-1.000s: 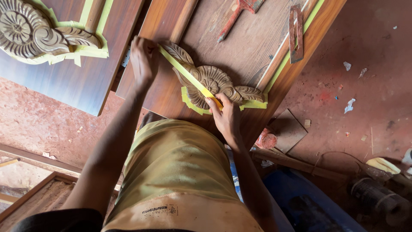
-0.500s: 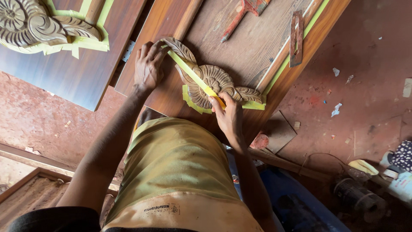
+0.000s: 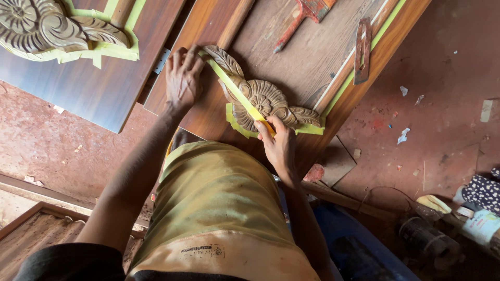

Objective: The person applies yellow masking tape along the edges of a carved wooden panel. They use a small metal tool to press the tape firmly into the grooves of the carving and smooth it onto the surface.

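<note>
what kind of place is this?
Likely a woodworking or furniture-finishing shop: carved wooden ornament on a door-like wood panel, masked with yellow tape under both hands; a red-handled brush lies near, over a dusty red floor.
</note>
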